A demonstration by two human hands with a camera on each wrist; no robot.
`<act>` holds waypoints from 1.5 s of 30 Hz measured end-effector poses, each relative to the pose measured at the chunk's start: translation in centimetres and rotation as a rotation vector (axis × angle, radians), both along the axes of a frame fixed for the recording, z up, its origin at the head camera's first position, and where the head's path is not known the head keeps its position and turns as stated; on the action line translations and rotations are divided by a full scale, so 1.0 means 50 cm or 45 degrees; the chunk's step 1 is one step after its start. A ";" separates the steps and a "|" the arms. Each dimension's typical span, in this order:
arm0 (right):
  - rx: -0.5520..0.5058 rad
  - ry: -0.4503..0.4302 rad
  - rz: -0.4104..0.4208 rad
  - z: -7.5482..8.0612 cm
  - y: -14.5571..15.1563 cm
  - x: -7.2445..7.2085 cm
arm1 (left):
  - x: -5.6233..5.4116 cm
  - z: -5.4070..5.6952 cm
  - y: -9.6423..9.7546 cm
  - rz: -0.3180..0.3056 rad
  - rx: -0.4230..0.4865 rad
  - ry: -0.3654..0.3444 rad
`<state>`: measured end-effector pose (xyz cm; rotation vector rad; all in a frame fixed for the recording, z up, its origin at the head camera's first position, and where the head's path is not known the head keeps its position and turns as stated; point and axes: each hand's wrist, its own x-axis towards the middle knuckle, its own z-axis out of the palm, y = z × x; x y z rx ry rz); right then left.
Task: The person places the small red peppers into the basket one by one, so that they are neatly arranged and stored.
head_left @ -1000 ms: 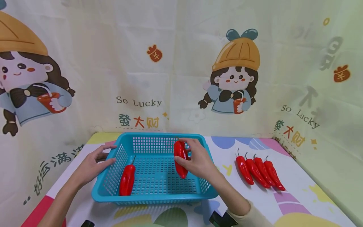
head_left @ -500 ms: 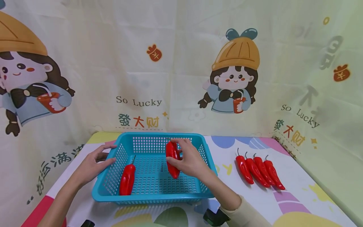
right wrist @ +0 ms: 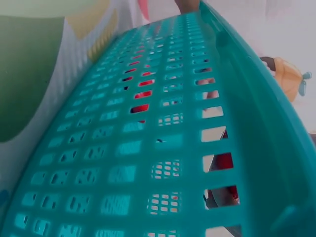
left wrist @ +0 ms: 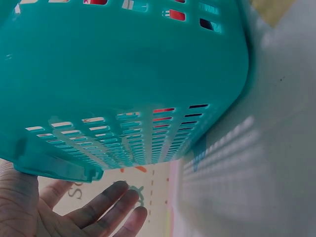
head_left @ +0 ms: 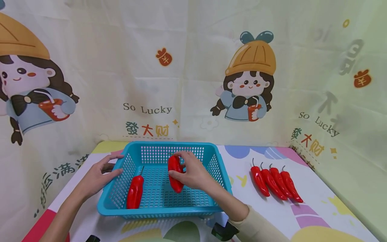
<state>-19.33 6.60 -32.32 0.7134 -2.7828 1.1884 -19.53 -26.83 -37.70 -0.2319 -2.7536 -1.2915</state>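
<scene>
My right hand (head_left: pixel 193 170) holds a glossy red chili pepper (head_left: pixel 175 173) over the middle of the blue plastic basket (head_left: pixel 181 210), thumb on the near side and fingers behind. The pepper hangs nearly upright, slightly tilted. Another red chili pepper (head_left: pixel 135 192) lies at the basket's left end, stem pointing away. My left hand (head_left: pixel 101 173) rests at the basket's left rim, thumb and forefinger touching it. In the left wrist view, the fingers (left wrist: pixel 106 210) of that hand extend loosely beside the basket's outer wall. Slotted wall hides most of the right hand in the right wrist view.
Several red chili peppers (head_left: pixel 273 183) lie side by side on the colourful printed table (head_left: pixel 242 215), right of the basket. A pale cloth (head_left: pixel 193 84) with cartoon figures hangs behind and along the sides.
My right hand has moved left across the basket with the chili pepper, and slightly lower. The left hand stays at the rim, and the other peppers have not moved.
</scene>
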 end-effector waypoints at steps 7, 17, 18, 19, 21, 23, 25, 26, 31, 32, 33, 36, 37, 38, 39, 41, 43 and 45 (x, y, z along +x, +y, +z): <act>-0.019 -0.177 0.007 -0.005 -0.022 -0.001 | 0.000 0.001 -0.001 0.004 -0.008 -0.020; -0.184 -0.481 -0.016 -0.025 -0.047 0.002 | -0.001 0.004 -0.002 0.000 -0.016 -0.031; -0.200 -0.501 -0.022 -0.028 -0.050 0.002 | 0.000 0.004 -0.003 0.002 -0.018 -0.032; -0.215 -0.525 -0.031 -0.030 -0.053 0.002 | 0.000 0.004 -0.004 0.004 -0.019 -0.035; -0.243 -0.580 -0.047 -0.034 -0.058 0.002 | 0.000 0.003 -0.005 0.007 -0.022 -0.038; -0.274 -0.646 -0.060 -0.039 -0.062 0.000 | 0.001 0.002 -0.005 0.009 -0.020 -0.045; -0.312 -0.719 -0.063 -0.045 -0.065 -0.004 | 0.001 0.001 -0.005 0.007 -0.012 -0.050; -0.336 -0.754 -0.058 -0.048 -0.065 -0.006 | 0.001 0.001 -0.005 0.005 -0.011 -0.051; -0.464 -0.914 -0.023 -0.062 -0.067 -0.017 | 0.000 0.001 -0.004 -0.003 -0.007 -0.041; -0.483 -0.938 -0.017 -0.064 -0.067 -0.018 | 0.000 0.000 -0.004 -0.003 -0.009 -0.040; -0.493 -0.958 -0.014 -0.066 -0.066 -0.020 | 0.000 0.000 -0.003 -0.003 -0.011 -0.040; -0.498 -0.990 -0.022 -0.069 -0.065 -0.023 | 0.000 0.000 -0.002 -0.002 -0.015 -0.041; -0.493 -0.992 -0.031 -0.068 -0.065 -0.022 | -0.001 -0.001 -0.002 -0.003 -0.014 -0.041; -0.489 -0.996 -0.040 -0.068 -0.065 -0.022 | -0.001 -0.001 -0.002 -0.004 -0.013 -0.040; -0.483 -0.997 -0.050 -0.067 -0.064 -0.022 | -0.002 -0.001 -0.002 -0.007 -0.011 -0.037; -0.459 -0.992 -0.059 -0.065 -0.063 -0.021 | -0.004 -0.002 -0.003 -0.015 -0.005 -0.028; -0.436 -0.986 -0.064 -0.064 -0.062 -0.020 | -0.005 -0.003 -0.004 -0.023 0.000 -0.017; -0.421 -0.986 -0.060 -0.064 -0.060 -0.021 | -0.005 -0.004 -0.005 -0.028 0.002 -0.008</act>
